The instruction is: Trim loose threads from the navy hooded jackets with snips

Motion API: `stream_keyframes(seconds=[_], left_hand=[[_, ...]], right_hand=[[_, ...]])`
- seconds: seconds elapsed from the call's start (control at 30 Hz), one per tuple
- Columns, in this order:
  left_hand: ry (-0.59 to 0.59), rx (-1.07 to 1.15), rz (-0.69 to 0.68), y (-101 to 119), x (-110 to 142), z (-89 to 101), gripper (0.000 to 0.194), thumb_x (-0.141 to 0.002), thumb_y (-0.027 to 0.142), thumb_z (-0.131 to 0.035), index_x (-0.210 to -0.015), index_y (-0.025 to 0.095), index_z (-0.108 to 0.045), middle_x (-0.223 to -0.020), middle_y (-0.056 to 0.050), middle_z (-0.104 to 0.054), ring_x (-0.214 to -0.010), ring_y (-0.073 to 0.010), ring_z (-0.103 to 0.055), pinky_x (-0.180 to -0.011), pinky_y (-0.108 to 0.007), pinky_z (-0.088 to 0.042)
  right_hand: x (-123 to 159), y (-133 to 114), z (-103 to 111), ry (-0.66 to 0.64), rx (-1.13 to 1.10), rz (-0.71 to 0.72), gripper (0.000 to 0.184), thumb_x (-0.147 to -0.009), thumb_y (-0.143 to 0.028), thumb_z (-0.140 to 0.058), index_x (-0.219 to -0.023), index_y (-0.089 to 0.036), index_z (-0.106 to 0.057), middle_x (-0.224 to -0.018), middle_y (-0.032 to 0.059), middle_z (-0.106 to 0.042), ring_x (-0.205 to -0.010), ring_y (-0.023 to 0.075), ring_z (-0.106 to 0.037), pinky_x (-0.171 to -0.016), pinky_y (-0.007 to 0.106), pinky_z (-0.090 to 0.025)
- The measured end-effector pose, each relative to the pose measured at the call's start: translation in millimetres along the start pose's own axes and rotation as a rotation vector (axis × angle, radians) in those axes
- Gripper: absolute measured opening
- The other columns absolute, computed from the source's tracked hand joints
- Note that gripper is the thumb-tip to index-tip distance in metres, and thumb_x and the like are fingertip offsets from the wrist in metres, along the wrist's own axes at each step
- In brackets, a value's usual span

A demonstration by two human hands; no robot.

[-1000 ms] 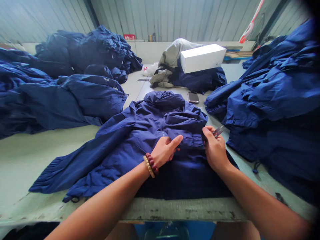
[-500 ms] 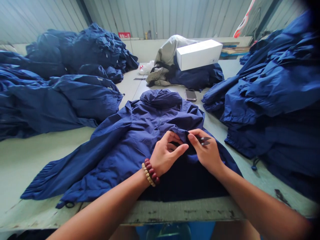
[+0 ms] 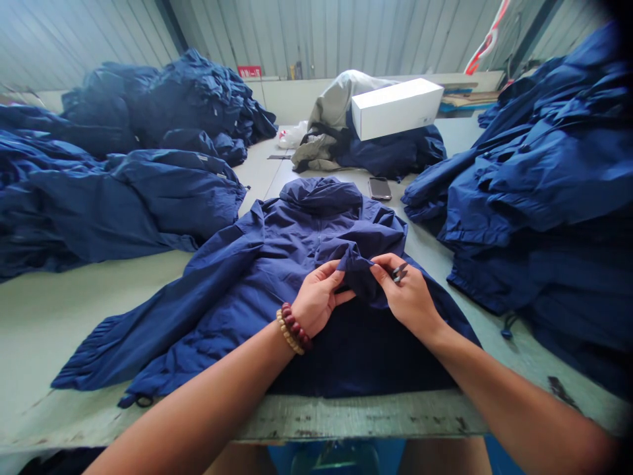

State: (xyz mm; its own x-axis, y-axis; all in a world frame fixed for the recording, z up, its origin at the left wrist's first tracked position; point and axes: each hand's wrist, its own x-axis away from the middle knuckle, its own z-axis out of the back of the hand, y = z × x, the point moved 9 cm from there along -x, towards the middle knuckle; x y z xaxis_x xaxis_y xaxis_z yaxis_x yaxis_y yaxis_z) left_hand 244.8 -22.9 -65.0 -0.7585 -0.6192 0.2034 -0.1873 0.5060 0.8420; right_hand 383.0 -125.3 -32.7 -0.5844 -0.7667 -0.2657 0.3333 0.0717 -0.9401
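Note:
A navy blue jacket lies spread over the table in front of me, its collar or hood end away from me. My left hand, with two bead bracelets at the wrist, pinches a raised fold of the jacket between thumb and fingers. Close by on the right, my right hand grips the same fold, probably part of a sleeve, between thumb and fingertip. Small dark thread snips are tucked in that hand too, with their blades poking out past the fingers. The fingers hide the rest of the snips.
Heaps of navy garments stand on the left and the right. Behind the jacket are a phone, a white box on folded clothing, and a plastic bag. The table's near edge runs below my forearms.
My left hand has closed its fingers on the fold, where thumb and fingers were apart before. The fold is now stretched up between both hands. The snips' blades have turned in the right hand.

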Motion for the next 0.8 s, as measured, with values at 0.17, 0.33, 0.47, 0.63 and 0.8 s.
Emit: stream_keyframes(seconds=[0.17,0.33,0.47,0.63,0.8], left_hand=[[-0.016,0.163,0.144,-4,0,-3.0,0.014,-0.095,0.007,-0.069,-0.103,0.012,-0.078,-0.099,-0.009,-0.08,-0.08,-0.0138,-0.076,-0.079,-0.025,-0.066],[0.048,0.233,0.255,-6,2,-3.0,0.015,-0.102,0.021,-0.067,-0.103,0.01,-0.077,-0.09,-0.008,-0.08,-0.071,-0.014,-0.074,-0.07,-0.024,-0.064],[0.052,0.253,0.283,-10,2,-3.6,0.018,-0.1,0.028,-0.07,-0.093,0.012,-0.075,-0.084,-0.006,-0.079,-0.07,-0.0162,-0.074,-0.073,-0.028,-0.064],[-0.102,0.269,0.231,-6,5,-14.4,0.023,-0.094,0.036,-0.073,-0.09,0.013,-0.076,-0.084,-0.007,-0.079,-0.072,-0.0181,-0.074,-0.073,-0.03,-0.063],[-0.226,0.206,0.127,5,9,-24.7,0.024,-0.081,0.024,-0.087,-0.102,0.014,-0.08,-0.097,-0.006,-0.081,-0.087,-0.0171,-0.076,-0.084,-0.027,-0.063]], right_hand=[[-5,27,-12,-0.095,-0.258,-0.202,0.049,-0.084,-0.068,-0.082,-0.098,-0.021,-0.074,-0.074,-0.0003,-0.061,-0.061,0.0138,-0.048,-0.055,0.028,-0.038],[-3,22,-22,-0.154,-0.701,-0.368,0.04,-0.072,-0.05,-0.096,-0.087,-0.02,-0.074,-0.081,0.0011,-0.063,-0.071,0.0136,-0.051,-0.055,0.024,-0.037],[4,21,-29,-0.196,-0.878,-0.524,0.022,-0.077,-0.034,-0.087,-0.08,-0.02,-0.07,-0.08,0.0012,-0.061,-0.071,0.0146,-0.052,-0.056,0.025,-0.042],[4,27,-24,-0.151,-0.88,-0.56,0.02,-0.082,-0.034,-0.082,-0.077,-0.021,-0.068,-0.075,0.0007,-0.063,-0.07,0.0162,-0.057,-0.063,0.03,-0.051],[-5,33,-14,-0.114,-0.788,-0.489,0.024,-0.083,-0.045,-0.084,-0.083,-0.024,-0.073,-0.081,0.0029,-0.072,-0.076,0.0219,-0.065,-0.062,0.034,-0.051]])
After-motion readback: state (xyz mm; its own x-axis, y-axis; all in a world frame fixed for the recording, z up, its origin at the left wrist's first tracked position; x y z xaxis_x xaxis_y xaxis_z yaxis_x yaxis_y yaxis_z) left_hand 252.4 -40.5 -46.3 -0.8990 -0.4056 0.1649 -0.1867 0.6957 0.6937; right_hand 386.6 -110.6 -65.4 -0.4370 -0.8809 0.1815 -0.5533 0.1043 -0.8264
